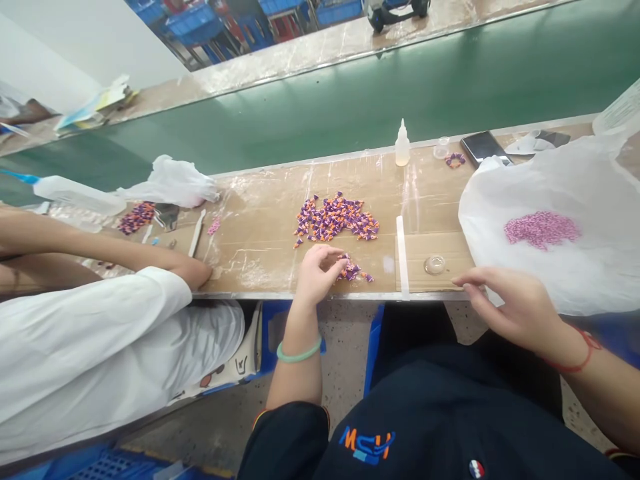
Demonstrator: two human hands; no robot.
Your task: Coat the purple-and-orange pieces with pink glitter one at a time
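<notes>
My left hand rests at the near edge of the table, its thumb and bent fingers apart beside a small group of purple-and-orange pieces. Just beyond it spreads a larger pile of the same small pieces. On the right, my right hand hovers by the table edge with thumb and index tips close together; anything between them is too small to make out. To the left of those fingertips, a small clear round dish sits on a cardboard sheet. A white strip lies along the cardboard's left side.
A white plastic bag holding pink beads lies at right. Behind stand a dropper bottle, a beaded ring and a phone. At left, a co-worker's arm rests near a squeeze bottle.
</notes>
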